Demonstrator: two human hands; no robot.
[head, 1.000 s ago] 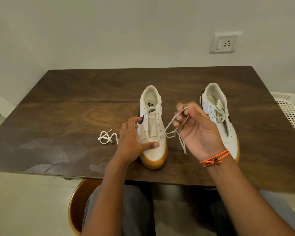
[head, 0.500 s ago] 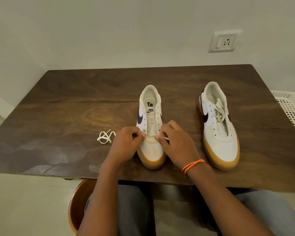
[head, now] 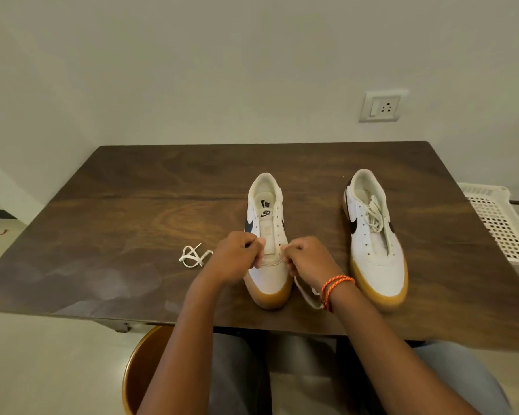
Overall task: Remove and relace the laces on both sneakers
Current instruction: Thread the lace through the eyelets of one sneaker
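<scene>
Two white sneakers with gum soles stand on the dark wooden table (head: pixel 132 205), toes toward me. The left sneaker (head: pixel 267 223) has bare upper eyelets. My left hand (head: pixel 237 259) pinches its left eyelet edge near the toe, fingers curled. My right hand (head: pixel 309 262) pinches a white lace (head: pixel 306 295) at the right eyelet edge; the lace trails under my wrist onto the table. The right sneaker (head: pixel 375 244) has a loose lace bunched over its tongue. Left of my left hand, another stretch of white lace (head: pixel 194 256) lies in a small heap.
A white plastic basket (head: pixel 497 223) sits past the table's right edge. A wall socket (head: pixel 379 106) is on the wall behind. A round wooden stool (head: pixel 138 369) shows below the table's near edge, beside my knees.
My right hand came down from holding the lace up in the air to the left sneaker's right eyelets. My left hand shifted to the left eyelet edge. The lace now trails under my right wrist.
</scene>
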